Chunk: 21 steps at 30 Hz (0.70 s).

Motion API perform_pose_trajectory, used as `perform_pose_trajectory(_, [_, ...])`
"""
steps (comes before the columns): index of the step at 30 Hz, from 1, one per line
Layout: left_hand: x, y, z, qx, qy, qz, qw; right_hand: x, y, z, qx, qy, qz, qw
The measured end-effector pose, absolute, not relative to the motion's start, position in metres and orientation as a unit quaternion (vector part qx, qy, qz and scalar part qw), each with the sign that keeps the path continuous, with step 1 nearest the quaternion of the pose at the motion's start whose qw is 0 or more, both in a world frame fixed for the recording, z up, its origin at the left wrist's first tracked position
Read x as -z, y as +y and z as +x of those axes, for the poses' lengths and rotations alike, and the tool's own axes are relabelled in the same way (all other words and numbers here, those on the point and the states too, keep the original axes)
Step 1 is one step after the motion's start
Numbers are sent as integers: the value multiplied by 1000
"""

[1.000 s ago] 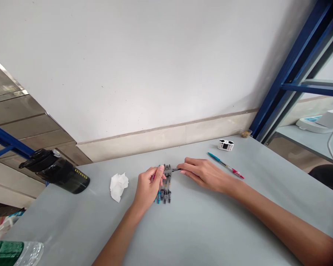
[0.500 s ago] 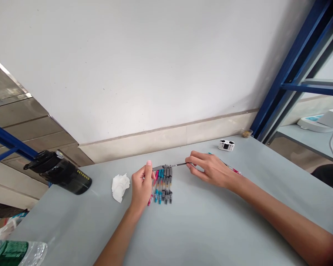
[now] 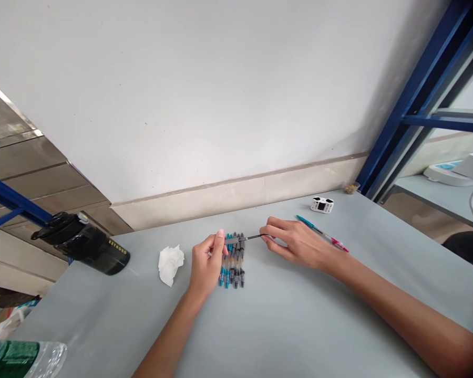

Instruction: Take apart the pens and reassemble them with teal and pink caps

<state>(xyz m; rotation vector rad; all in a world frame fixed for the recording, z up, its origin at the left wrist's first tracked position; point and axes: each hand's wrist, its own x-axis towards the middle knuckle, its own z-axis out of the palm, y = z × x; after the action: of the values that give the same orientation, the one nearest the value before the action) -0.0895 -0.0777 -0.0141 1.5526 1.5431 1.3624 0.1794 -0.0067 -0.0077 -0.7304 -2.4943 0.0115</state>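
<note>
My left hand pinches a grey pen barrel above a row of pens. My right hand is closed on a thin dark refill, whose left end meets the barrel. Beneath lie several pens side by side, with teal and dark grey grips; my left hand covers part of the row's left side. Beyond my right wrist, a teal and pink pen lies slanted on the table.
A crumpled white tissue and a black bottle are at the left. A white device and a small cup stand near the wall. A clear green-labelled bottle is at the lower left corner.
My left hand has moved slightly right with the barrel, nearer my right hand. The pink pen at the row's left no longer shows. More of the slanted teal and pink pen is visible.
</note>
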Motion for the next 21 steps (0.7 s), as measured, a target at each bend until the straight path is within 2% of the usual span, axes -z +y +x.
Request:
perform_pose_trajectory(10, [21, -78, -83, -435, 512, 694, 260, 11, -14, 172, -108, -932, -252, 239])
perform_pose_trajectory(21, [18, -77, -84, -468, 475, 709, 229, 11, -13, 172, -94, -937, -238, 237])
